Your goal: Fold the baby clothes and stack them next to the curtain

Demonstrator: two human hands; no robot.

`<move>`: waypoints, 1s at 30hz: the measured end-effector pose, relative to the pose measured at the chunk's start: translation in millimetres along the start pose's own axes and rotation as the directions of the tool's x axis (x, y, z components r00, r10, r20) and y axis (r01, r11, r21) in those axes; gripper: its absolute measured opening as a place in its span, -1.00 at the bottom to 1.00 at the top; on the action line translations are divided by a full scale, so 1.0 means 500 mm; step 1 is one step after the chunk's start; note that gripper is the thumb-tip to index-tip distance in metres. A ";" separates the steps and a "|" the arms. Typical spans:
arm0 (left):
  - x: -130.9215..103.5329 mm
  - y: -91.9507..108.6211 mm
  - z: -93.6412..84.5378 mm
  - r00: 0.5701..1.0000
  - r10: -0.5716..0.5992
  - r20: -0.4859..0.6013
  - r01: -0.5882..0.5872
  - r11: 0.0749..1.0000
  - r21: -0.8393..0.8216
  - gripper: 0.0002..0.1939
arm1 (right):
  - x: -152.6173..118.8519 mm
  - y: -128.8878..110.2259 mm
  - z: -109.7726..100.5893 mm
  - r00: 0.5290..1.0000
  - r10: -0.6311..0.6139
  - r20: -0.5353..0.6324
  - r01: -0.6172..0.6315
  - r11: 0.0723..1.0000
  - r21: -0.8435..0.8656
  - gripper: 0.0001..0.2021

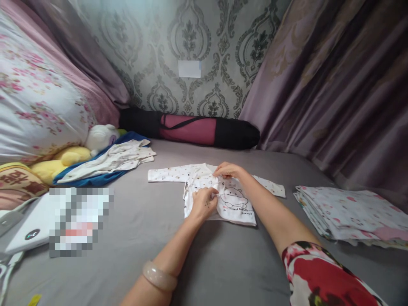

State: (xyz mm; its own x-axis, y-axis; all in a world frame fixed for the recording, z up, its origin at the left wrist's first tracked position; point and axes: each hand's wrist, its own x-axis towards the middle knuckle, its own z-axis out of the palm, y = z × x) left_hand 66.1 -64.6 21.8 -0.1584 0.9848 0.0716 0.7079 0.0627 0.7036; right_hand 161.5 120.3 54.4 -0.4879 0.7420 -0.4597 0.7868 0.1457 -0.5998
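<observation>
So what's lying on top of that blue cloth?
A white printed garment, loosely spread; the blue cloth shows at its edges. Whatever is in the garment's folds is covered, so I can't tell.

Soft, cool light, bluish glow on top of damask wallpaper (188,38); right curtain (318,80) dark (wide-angle stretch at edges), left patch pixelated.

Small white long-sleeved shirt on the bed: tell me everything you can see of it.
The small white long-sleeved shirt looks like thin, soft cloth, with small scattered prints, a V-shaped neck and thin white ties. A black-outlined cartoon animal above black and red lettering marks its right front as viewed. It lies fairly flat on the grey sheet, neck away from the camera, sleeves spread; the right forearm partly hides one. The left hand is at mid-front, the right hand near the neck; their exact grip is unclear.
</observation>
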 end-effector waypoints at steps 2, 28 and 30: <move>-0.001 0.002 -0.001 1.000 -0.001 -0.002 0.001 1.000 -0.014 -0.70 | -0.002 -0.008 0.007 0.999 -0.014 -0.032 0.012 0.998 -0.067 -0.88; -0.004 0.010 -0.005 0.997 -0.066 -0.027 0.065 0.997 -0.031 -0.72 | -0.026 -0.003 -0.012 0.999 -0.035 0.034 0.037 0.998 -0.053 -0.82; -0.005 0.010 -0.006 0.997 -0.070 -0.012 0.069 0.997 -0.016 -0.72 | -0.027 -0.003 -0.006 0.999 -0.030 0.015 0.032 0.994 -0.107 -0.82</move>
State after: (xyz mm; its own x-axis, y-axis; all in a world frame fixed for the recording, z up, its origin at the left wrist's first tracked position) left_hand 68.0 -67.5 27.5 -0.2158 0.9759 0.0311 0.6844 0.1285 0.7177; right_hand 168.1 111.9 63.6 -0.5169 0.7275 -0.4511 0.8068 0.2380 -0.5408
